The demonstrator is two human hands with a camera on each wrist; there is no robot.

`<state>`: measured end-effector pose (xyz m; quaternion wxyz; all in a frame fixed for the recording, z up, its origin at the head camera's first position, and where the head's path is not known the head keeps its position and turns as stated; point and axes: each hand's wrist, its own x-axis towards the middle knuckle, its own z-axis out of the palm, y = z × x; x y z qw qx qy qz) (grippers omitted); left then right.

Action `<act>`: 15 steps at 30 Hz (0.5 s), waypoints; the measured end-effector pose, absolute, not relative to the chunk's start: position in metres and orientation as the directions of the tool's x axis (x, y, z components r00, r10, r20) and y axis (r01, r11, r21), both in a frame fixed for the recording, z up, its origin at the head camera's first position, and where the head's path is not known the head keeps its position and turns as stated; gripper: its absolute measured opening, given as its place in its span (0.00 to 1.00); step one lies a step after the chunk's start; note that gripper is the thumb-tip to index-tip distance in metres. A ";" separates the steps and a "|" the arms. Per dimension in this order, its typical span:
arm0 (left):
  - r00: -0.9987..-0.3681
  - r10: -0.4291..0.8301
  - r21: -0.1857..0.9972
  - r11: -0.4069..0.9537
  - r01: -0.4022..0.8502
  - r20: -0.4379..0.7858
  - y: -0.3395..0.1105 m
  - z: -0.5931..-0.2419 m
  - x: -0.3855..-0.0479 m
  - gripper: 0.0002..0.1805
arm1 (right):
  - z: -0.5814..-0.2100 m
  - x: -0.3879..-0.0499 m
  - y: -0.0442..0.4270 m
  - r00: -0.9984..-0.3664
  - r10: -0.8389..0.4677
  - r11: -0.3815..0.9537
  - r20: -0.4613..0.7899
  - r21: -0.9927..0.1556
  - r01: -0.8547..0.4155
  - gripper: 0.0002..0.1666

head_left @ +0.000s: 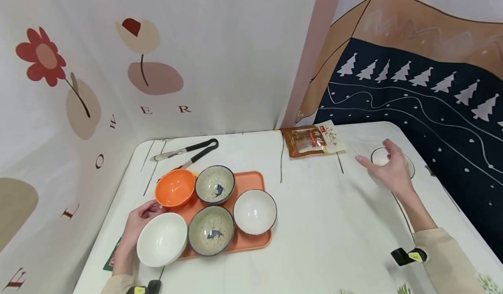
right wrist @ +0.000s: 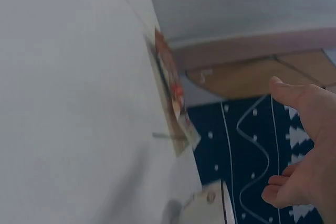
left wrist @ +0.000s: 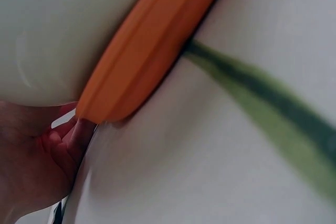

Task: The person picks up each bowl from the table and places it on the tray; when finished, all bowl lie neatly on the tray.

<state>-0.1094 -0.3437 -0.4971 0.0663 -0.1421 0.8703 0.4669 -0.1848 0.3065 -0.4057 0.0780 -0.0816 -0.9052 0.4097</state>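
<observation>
At the left side of the orange tray (head_left: 257, 180), my left hand (head_left: 137, 222) grips its edge, fingers partly hidden by bowls. In the left wrist view the fingers (left wrist: 79, 140) curl at the tray's corner (left wrist: 142, 66). Nearest this hand are an orange bowl (head_left: 175, 187) and a plain white bowl (head_left: 162, 240). Two grey-green bowls with blue fish, one upper (head_left: 215, 184) and one lower (head_left: 211, 230), and a dark-rimmed white bowl (head_left: 255, 212) stand on the tray. Raised at the right, my right hand (head_left: 393, 171) holds nothing, thumb and fingers spread.
Black-handled tongs (head_left: 184, 150) lie behind the bowls. A brown food packet (head_left: 310, 139) lies at the table's back edge. Behind the right hand shows a pale, dark-outlined round shape (head_left: 379, 156); bowl or print, I cannot tell. A green item (head_left: 110, 261) pokes out by the left forearm.
</observation>
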 end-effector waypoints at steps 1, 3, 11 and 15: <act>-0.952 -0.185 0.794 0.526 -0.307 -0.245 -0.344 -0.498 -0.109 0.30 | -0.408 -0.186 0.312 -0.969 0.233 0.661 0.083 -0.744 0.096 0.61; -0.953 -0.186 0.795 0.526 -0.304 -0.241 -0.343 -0.498 -0.108 0.29 | -0.412 -0.187 0.323 -0.959 0.270 0.680 0.091 -0.723 0.123 0.62; -0.948 -0.184 0.788 0.528 -0.317 -0.259 -0.343 -0.497 -0.110 0.29 | -0.432 -0.187 0.361 -0.935 0.352 0.725 0.039 -0.644 0.246 0.69; -0.945 -0.189 0.786 0.525 -0.326 -0.266 -0.343 -0.498 -0.110 0.30 | -0.437 -0.185 0.368 -0.923 0.386 0.716 -0.004 -0.629 0.302 0.73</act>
